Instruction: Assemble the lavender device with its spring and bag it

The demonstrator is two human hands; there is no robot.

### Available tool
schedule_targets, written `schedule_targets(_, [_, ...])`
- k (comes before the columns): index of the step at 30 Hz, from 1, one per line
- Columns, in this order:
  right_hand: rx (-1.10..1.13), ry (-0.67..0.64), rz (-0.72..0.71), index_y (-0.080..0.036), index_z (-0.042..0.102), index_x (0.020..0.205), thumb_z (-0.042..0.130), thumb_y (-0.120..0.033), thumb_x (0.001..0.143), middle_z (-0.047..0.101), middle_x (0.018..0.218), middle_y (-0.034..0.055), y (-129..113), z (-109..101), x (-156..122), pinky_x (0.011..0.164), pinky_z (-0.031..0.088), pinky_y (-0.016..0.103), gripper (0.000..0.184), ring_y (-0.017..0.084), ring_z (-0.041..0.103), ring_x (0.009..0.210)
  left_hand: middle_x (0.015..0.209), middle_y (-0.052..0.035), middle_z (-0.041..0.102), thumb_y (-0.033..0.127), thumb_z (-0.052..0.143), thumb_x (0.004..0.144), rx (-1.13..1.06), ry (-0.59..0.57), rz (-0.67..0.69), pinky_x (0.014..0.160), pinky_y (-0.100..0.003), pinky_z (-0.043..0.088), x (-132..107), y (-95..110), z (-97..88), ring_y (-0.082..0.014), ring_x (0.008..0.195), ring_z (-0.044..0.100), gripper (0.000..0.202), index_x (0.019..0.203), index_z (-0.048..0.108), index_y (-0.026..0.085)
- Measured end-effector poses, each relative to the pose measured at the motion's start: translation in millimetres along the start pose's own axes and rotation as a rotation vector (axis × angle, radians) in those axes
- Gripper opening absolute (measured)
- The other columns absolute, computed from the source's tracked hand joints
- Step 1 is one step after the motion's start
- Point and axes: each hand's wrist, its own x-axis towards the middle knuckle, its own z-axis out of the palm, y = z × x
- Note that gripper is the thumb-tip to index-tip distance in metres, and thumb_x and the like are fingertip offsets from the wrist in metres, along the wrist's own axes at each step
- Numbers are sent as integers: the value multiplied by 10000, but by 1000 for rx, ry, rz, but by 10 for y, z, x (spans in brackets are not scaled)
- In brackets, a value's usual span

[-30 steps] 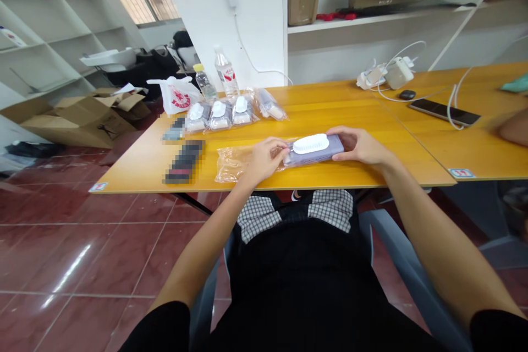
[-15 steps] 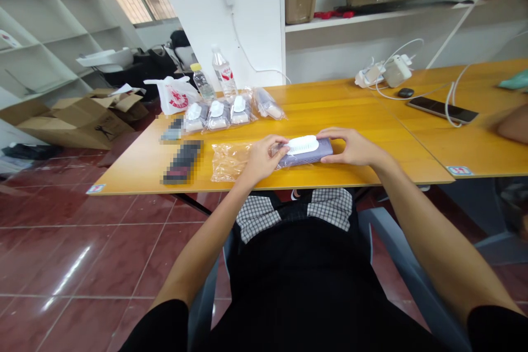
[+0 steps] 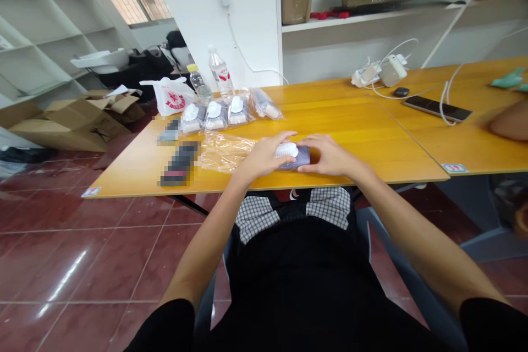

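Low over the table's near edge is a lavender-grey box [image 3: 303, 158] with a white, ribbed, oval piece [image 3: 286, 149] on top. My left hand [image 3: 266, 157] is wrapped round its left end, thumb in front and fingers behind. At the right end, my right hand [image 3: 325, 155] grips the box between thumb and fingers. Much of the box's left part is hidden by my left hand. A crumpled clear plastic bag [image 3: 223, 151] lies on the tabletop just left of my left hand; I cannot tell whether it still touches the box.
Several bagged items [image 3: 216, 115] with white tops stand in a row behind, near two bottles [image 3: 223, 74] and a white carrier bag [image 3: 171, 96]. A blurred-out dark object [image 3: 179, 164] lies left. A phone [image 3: 437, 109], chargers [image 3: 390, 70] and another person's arm [image 3: 511, 121] are right.
Both hands and the box have shifted left, and my left hand now covers more of the box. The clear bag beside it is spread farther left and back.
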Motion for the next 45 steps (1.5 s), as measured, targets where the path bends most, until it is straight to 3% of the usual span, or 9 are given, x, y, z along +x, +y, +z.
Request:
schedule_targets(7, [154, 122, -7, -282, 760, 1346, 923, -500, 814, 770, 1336, 108, -16, 52, 33, 1130, 490, 596, 597, 376, 684, 1256, 1546, -108, 682, 541, 785, 926, 36, 3, 13, 1216, -543, 488, 5, -10, -62, -351, 1404, 656, 701, 1546, 594, 274])
schedule_targets(13, [504, 221, 168, -280, 671, 1349, 957, -560, 721, 704, 1388, 118, -32, 4, 38, 915, 624, 510, 745, 331, 713, 1112, 1668, -139, 562, 638, 878, 781, 53, -90, 49, 1256, -592, 453, -38, -104, -213, -416, 1491, 572, 1015, 1644, 492, 267])
schedule_targets(18, [745, 292, 181, -304, 613, 1305, 1000, -560, 664, 632, 1469, 123, -91, 32, 77, 934, 647, 456, 791, 349, 617, 1335, 1679, -139, 543, 525, 854, 807, 99, -33, 18, 1235, -623, 469, -43, -84, -161, -433, 1481, 575, 1014, 1685, 417, 269])
schedule_targets(23, [1004, 249, 315, -369, 571, 1376, 874, -668, 780, 594, 1534, 95, -18, -10, 66, 590, 605, 323, 732, 217, 711, 922, 1709, -118, 504, 456, 855, 810, 100, 26, 23, 1211, -616, 496, -42, -1, -139, -427, 1467, 588, 1067, 1724, 325, 307])
schedule_targets(26, [950, 291, 497, -298, 637, 1238, 850, -590, 833, 695, 1301, 99, 73, -68, 49, 423, 405, 227, 543, 110, 603, 631, 1704, -111, 511, 441, 864, 807, 93, 37, 27, 1216, -622, 493, -43, 18, -158, -421, 1464, 592, 1079, 1728, 315, 321])
schedule_targets(29, [893, 163, 634, -248, 669, 1197, 861, -502, 850, 734, 994, 79, 88, -155, 25, 377, 290, 223, 470, 97, 525, 524, 1707, -112, 508, 437, 870, 802, 92, 38, 30, 1235, -626, 476, -49, 16, -163, -418, 1479, 578, 1071, 1721, 330, 322])
schedule_targets(36, [896, -50, 570, -231, 669, 1338, 854, -237, 747, 727, 825, 37, -2, -219, 4, 396, 355, 246, 619, 137, 546, 544, 1683, -110, 533, 426, 854, 812, 126, 49, 11, 1233, -605, 478, -62, 21, -169, -409, 1472, 578, 1026, 1704, 363, 300])
schedule_targets(40, [691, -21, 577, -195, 738, 1110, 774, -176, 708, 686, 712, 12, -43, -56, 85, 429, 376, 273, 404, 138, 512, 499, 1640, -105, 561, 442, 847, 826, 118, 21, 80, 1236, -576, 470, -72, 82, -167, -396, 1462, 572, 1019, 1715, 362, 331])
schedule_targets(45, [546, 66, 361, -188, 718, 817, 809, -257, 650, 750, 806, 46, -103, 81, 127, 684, 539, 340, 203, 229, 672, 751, 1494, -97, 613, 432, 825, 836, 162, -74, 101, 1116, -527, 543, -85, 223, -143, -358, 1264, 667, 1012, 1730, 352, 407])
